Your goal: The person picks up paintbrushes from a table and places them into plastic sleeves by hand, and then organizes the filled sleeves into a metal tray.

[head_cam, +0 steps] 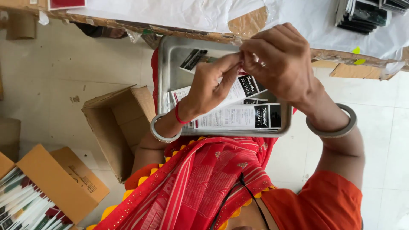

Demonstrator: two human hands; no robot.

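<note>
a red patterned cloth drapes the lap just below the metal tray. above the tray, the left hand and right hand meet, fingertips pinched together on a clear-sleeved card packet. more printed packets lie in the tray, and an open cardboard box sits left of it.

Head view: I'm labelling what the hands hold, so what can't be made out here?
- The item pinched between left hand and right hand: fingers cover it.
- Metal tray: its far rim is hidden by both hands.
- Packets in the tray: count unclear, overlapped.
- Open cardboard box: inside not visible.
</note>
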